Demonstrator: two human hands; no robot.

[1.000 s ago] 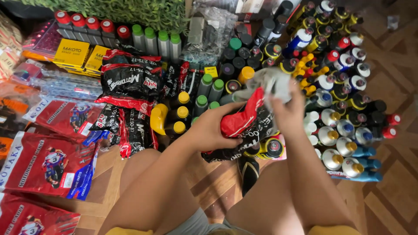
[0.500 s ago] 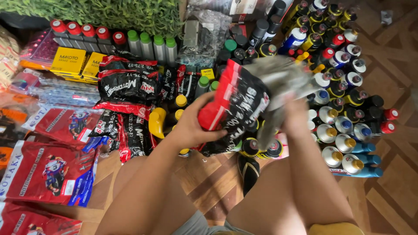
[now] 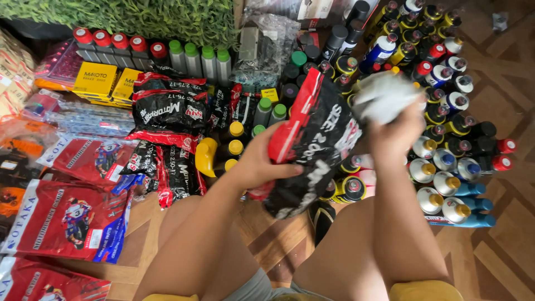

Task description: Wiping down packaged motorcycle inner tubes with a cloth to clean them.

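Gripping a black-and-red packaged inner tube [image 3: 315, 145] above the wooden floor [image 3: 490, 256], the left hand [image 3: 262, 161] clasped its lower edge — the right hand [image 3: 398, 131] clenched a white cloth [image 3: 384, 97] against its top, oil bottles [image 3: 446, 167] crowded just beyond.

Wooden parquet floor [image 3: 490, 262] in a chevron pattern under even light; green artificial grass panel [image 3: 139, 17] along the far edge.

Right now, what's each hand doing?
Left hand: closed on the black and red packet.
Right hand: closed on a white cloth.
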